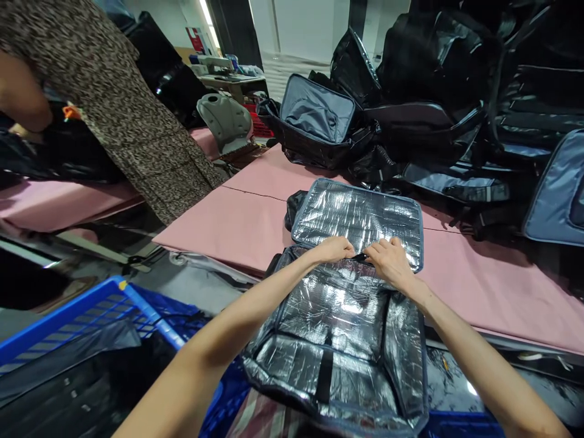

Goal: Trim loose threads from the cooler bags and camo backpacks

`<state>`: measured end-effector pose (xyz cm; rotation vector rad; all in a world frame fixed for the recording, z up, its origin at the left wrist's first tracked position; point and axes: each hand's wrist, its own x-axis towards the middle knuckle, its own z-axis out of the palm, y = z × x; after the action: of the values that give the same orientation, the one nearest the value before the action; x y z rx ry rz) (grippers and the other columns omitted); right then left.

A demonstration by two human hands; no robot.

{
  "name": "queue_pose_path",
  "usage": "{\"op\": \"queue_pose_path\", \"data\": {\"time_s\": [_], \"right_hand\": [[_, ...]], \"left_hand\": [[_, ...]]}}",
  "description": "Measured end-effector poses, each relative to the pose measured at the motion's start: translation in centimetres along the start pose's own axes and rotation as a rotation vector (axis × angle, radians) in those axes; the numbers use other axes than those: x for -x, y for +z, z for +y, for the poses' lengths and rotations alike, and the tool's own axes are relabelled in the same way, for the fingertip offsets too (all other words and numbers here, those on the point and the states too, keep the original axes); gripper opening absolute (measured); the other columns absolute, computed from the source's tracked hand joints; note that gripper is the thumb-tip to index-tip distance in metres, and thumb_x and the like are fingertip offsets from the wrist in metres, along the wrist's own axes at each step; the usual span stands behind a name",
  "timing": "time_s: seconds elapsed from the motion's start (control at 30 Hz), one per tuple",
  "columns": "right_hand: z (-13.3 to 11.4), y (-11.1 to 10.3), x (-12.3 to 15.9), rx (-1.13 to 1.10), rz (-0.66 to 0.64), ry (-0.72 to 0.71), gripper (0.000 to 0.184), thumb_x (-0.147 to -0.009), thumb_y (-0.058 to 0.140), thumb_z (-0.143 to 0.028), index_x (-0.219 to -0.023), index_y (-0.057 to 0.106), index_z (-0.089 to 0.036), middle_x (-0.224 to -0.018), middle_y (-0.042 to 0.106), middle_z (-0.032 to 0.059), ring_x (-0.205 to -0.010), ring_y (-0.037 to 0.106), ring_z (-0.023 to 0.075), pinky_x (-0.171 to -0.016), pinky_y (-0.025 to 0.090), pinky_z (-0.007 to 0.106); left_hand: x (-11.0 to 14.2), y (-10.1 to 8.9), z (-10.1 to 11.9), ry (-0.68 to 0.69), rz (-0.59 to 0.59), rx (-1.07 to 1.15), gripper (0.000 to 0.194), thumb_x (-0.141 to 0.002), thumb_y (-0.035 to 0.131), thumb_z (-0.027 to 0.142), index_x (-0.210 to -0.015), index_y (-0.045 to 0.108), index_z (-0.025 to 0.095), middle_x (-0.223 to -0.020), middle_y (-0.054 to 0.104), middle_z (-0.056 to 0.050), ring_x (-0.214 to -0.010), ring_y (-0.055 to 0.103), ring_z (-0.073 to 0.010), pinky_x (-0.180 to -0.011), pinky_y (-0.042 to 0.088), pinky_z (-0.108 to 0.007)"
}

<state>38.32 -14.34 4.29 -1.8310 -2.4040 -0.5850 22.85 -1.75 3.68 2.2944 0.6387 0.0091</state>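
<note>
An open insulated bag (337, 340) with shiny silver foil lining sits in front of me, its foil-lined lid (360, 216) laid back flat on the pink table. My left hand (332, 249) and my right hand (387, 258) meet at the bag's far rim, where the lid hinges. Both hands have fingers curled and pinch the dark rim edge between them. A black strap (325, 374) runs down the near inner wall.
A pink table (237, 225) stretches ahead. Many black and grey bags (438, 103) are piled at its far right, one open (317, 115). A blue wire basket (114, 316) stands at my left. Another person in a patterned garment (114, 103) stands at the left.
</note>
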Motion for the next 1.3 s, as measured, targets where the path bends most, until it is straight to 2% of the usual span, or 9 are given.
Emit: {"op": "queue_pose_path", "data": {"time_s": [0.07, 0.23, 0.47, 0.57, 0.7, 1.0, 1.17, 1.23, 1.3], "right_hand": [[-0.1, 0.1, -0.2, 0.014, 0.010, -0.019, 0.017, -0.090, 0.043, -0.022, -0.081, 0.056, -0.017, -0.075, 0.060, 0.0039, -0.071, 0.042, 0.0173, -0.064, 0.016, 0.032], [0.2, 0.3, -0.3, 0.031, 0.021, -0.012, 0.021, -0.090, 0.040, -0.018, -0.077, 0.056, -0.016, -0.071, 0.059, 0.0038, -0.069, 0.042, 0.0168, -0.063, 0.016, 0.031], [2.1, -0.6, 2.2, -0.035, 0.122, 0.110, 0.016, -0.089, 0.046, -0.025, -0.088, 0.060, -0.018, -0.080, 0.063, 0.0040, -0.073, 0.045, 0.0170, -0.068, 0.020, 0.032], [1.7, -1.0, 3.2, 0.024, 0.120, 0.060, 0.017, -0.089, 0.044, -0.019, -0.093, 0.060, -0.018, -0.086, 0.064, 0.0055, -0.075, 0.045, 0.0180, -0.068, 0.021, 0.033], [0.7, -1.4, 3.3, 0.102, 0.092, -0.006, 0.026, -0.089, 0.037, -0.007, -0.093, 0.060, -0.018, -0.085, 0.062, 0.0049, -0.075, 0.045, 0.0183, -0.068, 0.022, 0.033], [0.3, -1.3, 3.1, 0.165, 0.116, -0.079, 0.028, -0.089, 0.034, -0.005, -0.081, 0.058, -0.018, -0.075, 0.058, 0.0047, -0.073, 0.042, 0.0180, -0.066, 0.022, 0.032], [0.6, -0.7, 3.8, 0.138, 0.085, 0.048, 0.022, -0.088, 0.040, -0.011, -0.077, 0.058, -0.017, -0.070, 0.056, 0.0056, -0.072, 0.042, 0.0194, -0.066, 0.022, 0.033], [0.9, -0.4, 4.2, 0.102, 0.088, 0.063, 0.021, -0.089, 0.041, -0.015, -0.079, 0.060, -0.017, -0.072, 0.058, 0.0064, -0.072, 0.043, 0.0196, -0.066, 0.022, 0.033], [1.1, -0.2, 4.5, 0.065, 0.101, 0.066, 0.020, -0.089, 0.042, -0.019, -0.081, 0.061, -0.018, -0.073, 0.059, 0.0066, -0.072, 0.045, 0.0195, -0.065, 0.022, 0.033]], "left_hand": [[0.6, 0.4, 0.2, 0.040, 0.065, -0.057, 0.018, -0.080, 0.049, 0.024, -0.073, 0.064, 0.017, -0.066, 0.057, 0.001, -0.063, 0.047, -0.0119, -0.058, 0.030, -0.022], [3.0, 3.9, 0.7, 0.129, 0.572, -0.363, 0.017, -0.087, 0.046, 0.020, -0.090, 0.062, 0.018, -0.087, 0.059, -0.003, -0.081, 0.051, -0.0155, -0.068, 0.036, -0.025], [3.0, 7.3, 1.1, 0.099, 0.748, -0.418, 0.023, -0.080, 0.058, 0.036, -0.091, 0.058, 0.016, -0.085, 0.057, -0.004, -0.080, 0.051, -0.0168, -0.064, 0.037, -0.027], [2.4, 7.4, 1.5, 0.073, 0.765, -0.453, 0.019, -0.080, 0.060, 0.032, -0.088, 0.058, 0.016, -0.085, 0.056, -0.005, -0.079, 0.049, -0.0176, -0.065, 0.036, -0.029], [2.4, 7.6, 1.8, 0.107, 0.731, -0.473, 0.016, -0.088, 0.048, 0.025, -0.083, 0.060, 0.017, -0.081, 0.057, -0.004, -0.078, 0.047, -0.0173, -0.065, 0.034, -0.030], [2.5, 7.8, 2.1, 0.149, 0.679, -0.233, 0.021, -0.087, 0.050, 0.030, -0.077, 0.065, 0.021, -0.081, 0.062, 0.000, -0.080, 0.043, -0.0162, -0.075, 0.032, -0.032], [5.1, 6.3, 1.2, 0.315, 0.393, -0.366, 0.018, -0.085, 0.053, 0.035, -0.078, 0.068, 0.027, -0.090, 0.064, 0.001, -0.090, 0.046, -0.0173, -0.079, 0.028, -0.035], [7.0, 4.5, -0.3, 0.274, 0.454, -0.443, 0.014, -0.084, 0.054, 0.031, -0.089, 0.066, 0.027, -0.102, 0.062, -0.001, -0.094, 0.047, -0.0186, -0.081, 0.030, -0.036], [8.9, 2.2, -2.3, 0.070, 0.672, -0.454, 0.023, -0.082, 0.055, 0.021, -0.103, 0.061, 0.024, -0.109, 0.058, -0.005, -0.100, 0.046, -0.0212, -0.083, 0.033, -0.037]]}}
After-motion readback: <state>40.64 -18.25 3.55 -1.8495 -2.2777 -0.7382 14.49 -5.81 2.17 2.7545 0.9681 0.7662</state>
